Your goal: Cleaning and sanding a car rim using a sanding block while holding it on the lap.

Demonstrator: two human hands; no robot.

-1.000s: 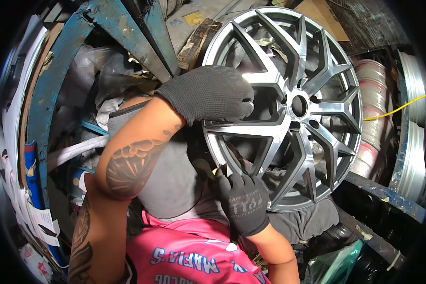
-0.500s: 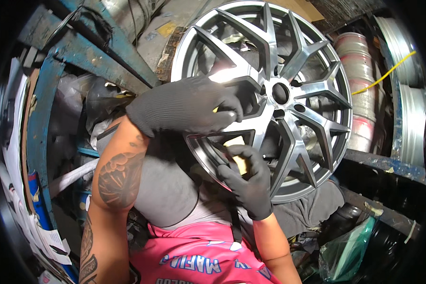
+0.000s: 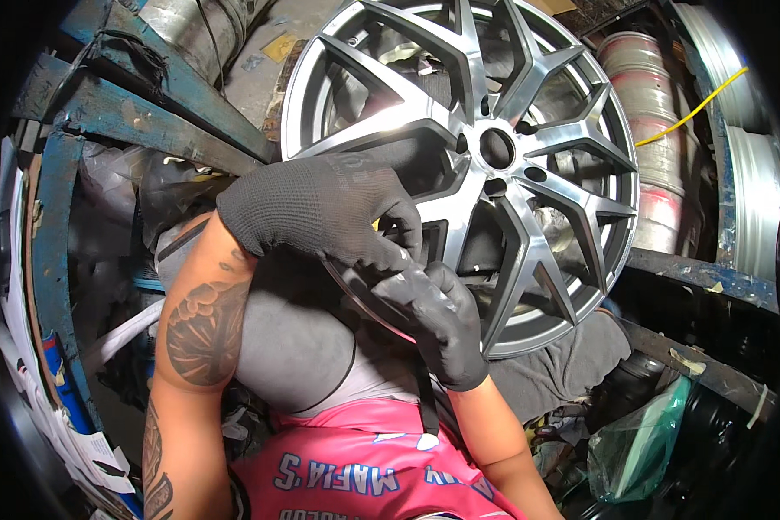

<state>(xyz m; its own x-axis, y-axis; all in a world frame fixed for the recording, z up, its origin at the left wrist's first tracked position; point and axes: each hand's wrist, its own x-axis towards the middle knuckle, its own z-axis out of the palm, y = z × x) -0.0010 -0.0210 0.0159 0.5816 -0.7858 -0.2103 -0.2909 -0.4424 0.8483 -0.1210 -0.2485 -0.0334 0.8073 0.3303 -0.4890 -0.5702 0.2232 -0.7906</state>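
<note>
At the wheel (image 3: pixel 524 218), both hands (image 3: pixel 342 212) (image 3: pixel 446 321) seemingly touch.

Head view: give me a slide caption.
Gloved left hand and gloved right hand close together at the edge of a spoked wheel.

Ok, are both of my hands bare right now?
No, the left hand and the right hand are both covered by dark gloves.

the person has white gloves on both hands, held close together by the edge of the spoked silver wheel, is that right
Not quite: the gloves are dark grey, not white, as the head view shows. The left hand and right hand are indeed close together by the edge of the spoked silver wheel.
</note>
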